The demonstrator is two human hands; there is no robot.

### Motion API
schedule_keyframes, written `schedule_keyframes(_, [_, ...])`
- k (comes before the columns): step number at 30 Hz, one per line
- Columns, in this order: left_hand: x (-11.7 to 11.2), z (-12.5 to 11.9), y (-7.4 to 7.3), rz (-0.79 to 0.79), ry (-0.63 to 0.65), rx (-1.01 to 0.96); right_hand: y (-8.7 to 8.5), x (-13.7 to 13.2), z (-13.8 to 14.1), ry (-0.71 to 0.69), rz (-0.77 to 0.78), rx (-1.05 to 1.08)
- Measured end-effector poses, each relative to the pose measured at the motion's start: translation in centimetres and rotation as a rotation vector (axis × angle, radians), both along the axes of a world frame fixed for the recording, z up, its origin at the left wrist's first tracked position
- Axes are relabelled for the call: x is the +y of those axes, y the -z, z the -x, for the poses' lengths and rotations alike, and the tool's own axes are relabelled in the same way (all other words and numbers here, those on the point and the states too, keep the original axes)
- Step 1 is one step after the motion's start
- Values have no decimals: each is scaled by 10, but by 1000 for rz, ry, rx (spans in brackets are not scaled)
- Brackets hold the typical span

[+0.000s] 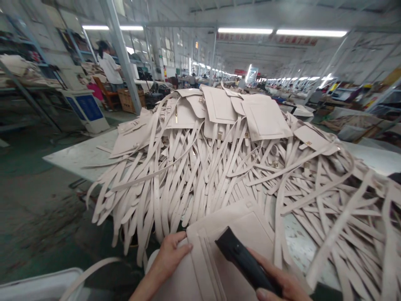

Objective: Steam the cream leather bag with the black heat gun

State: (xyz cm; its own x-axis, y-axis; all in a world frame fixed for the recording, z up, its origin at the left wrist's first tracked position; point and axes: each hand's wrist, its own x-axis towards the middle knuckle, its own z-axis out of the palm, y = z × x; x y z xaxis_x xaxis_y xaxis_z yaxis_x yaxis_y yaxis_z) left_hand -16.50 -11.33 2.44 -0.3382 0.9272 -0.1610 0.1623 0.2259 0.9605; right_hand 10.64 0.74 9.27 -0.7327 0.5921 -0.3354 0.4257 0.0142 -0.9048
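Observation:
My left hand [169,255] grips the left edge of a cream leather bag panel [228,234] lying at the table's near edge. My right hand [282,284] is closed around a black oblong tool [241,259], whose tip rests on the panel. Just beyond the panel rises a big heap of cream straps and bag panels [219,167]; many straps hang over the table's front edge.
The white work table [78,154] extends left and right of the heap. A white bin [40,284] sits at the lower left on the floor. A person in a white top [108,67] stands far left by shelving. More workstations fill the hall behind.

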Motion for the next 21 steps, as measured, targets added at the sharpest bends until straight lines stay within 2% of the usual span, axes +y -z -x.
schedule_keyframes(2, [3,-5,0,-10,-17,-135,9,-7,8,-89,28,23])
schedule_keyframes(4, [5,-11,1,1,-33,-248,19,-12,17,-117,7,41])
schedule_keyframes(6, [8,-17,3,19,-65,-326,24,-14,27,-102,-21,31])
schedule_keyframes(9, [13,-24,6,9,-112,-374,17,-11,40,-27,35,14])
schedule_keyframes(12, [22,-31,4,-37,-122,-370,2,-5,41,21,121,71])
schedule_keyframes(14, [29,-36,-1,-75,-107,-331,-3,-3,37,-15,91,137])
schedule_keyframes(17, [35,-41,-5,-132,-71,-237,-1,-4,33,-60,28,177])
schedule_keyframes(21, [36,-45,-1,-185,-80,-194,3,-10,48,-35,170,165])
